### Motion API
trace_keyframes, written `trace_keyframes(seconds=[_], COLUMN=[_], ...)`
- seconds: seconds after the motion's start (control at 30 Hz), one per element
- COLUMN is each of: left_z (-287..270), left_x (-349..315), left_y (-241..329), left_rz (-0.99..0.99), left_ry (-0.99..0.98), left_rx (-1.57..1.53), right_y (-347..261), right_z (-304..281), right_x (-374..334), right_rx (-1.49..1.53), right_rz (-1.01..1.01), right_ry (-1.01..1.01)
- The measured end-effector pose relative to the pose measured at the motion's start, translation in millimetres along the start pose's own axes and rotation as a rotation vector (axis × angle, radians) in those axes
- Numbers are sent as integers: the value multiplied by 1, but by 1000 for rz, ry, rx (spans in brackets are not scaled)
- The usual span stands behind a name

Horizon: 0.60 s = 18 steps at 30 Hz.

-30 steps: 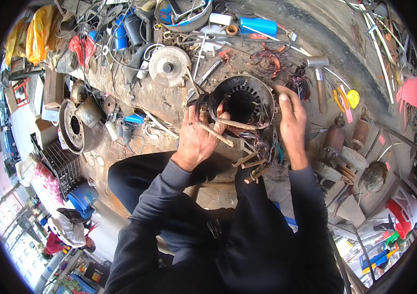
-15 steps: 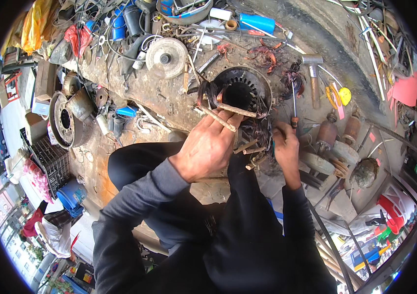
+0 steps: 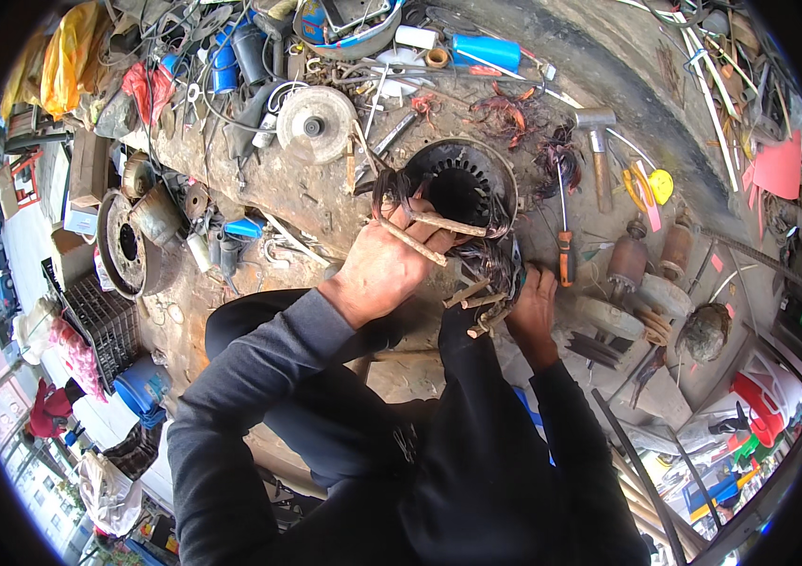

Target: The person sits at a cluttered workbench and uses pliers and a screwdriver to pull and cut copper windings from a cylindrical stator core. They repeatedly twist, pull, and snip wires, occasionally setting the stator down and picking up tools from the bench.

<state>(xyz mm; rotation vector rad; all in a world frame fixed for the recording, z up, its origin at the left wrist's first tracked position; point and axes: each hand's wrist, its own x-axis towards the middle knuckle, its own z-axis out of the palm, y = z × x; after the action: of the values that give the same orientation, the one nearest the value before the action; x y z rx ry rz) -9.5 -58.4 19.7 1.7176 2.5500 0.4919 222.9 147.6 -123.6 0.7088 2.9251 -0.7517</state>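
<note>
A round motor stator (image 3: 465, 189) with a slotted inner ring lies on the ground before me. Dark wire coils (image 3: 487, 257) hang out on its near side, with several short wooden sticks (image 3: 465, 294) poked through their loops. My left hand (image 3: 384, 269) is closed at the stator's near left rim on a dark wire bundle (image 3: 391, 189); two sticks cross its fingers and its fingertips are hidden. My right hand (image 3: 535, 304) is closed beside the coils, around a metal tool (image 3: 517, 257) whose kind is mostly hidden. Just right of it lies an orange-handled screwdriver (image 3: 566, 257).
A hammer (image 3: 599, 160) and yellow-handled pliers (image 3: 641, 189) lie to the right, near rusty cylinders (image 3: 627, 255). A grey disc (image 3: 314, 124) sits far left of the stator. Wire scraps (image 3: 504, 115) and a blue cylinder (image 3: 486, 51) lie beyond. My knees frame the near side.
My right hand has moved down and left, away from the screwdriver's handle to beside the coils, and a metal tool now shows at its fingers. My left hand has shifted slightly left.
</note>
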Motion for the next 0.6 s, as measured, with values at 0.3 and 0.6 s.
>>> trace_keyframes(seconds=[0.3,0.6], left_z=[8,38], left_x=[-1,-15], left_y=[-17,-28], left_rz=[152,170], left_ry=[6,45], left_rx=[35,-17], right_y=[-9,13], right_z=[-9,13], right_x=[3,-7], right_rx=[-8,-176], right_rz=[-27,-165], right_ry=[-127,-103])
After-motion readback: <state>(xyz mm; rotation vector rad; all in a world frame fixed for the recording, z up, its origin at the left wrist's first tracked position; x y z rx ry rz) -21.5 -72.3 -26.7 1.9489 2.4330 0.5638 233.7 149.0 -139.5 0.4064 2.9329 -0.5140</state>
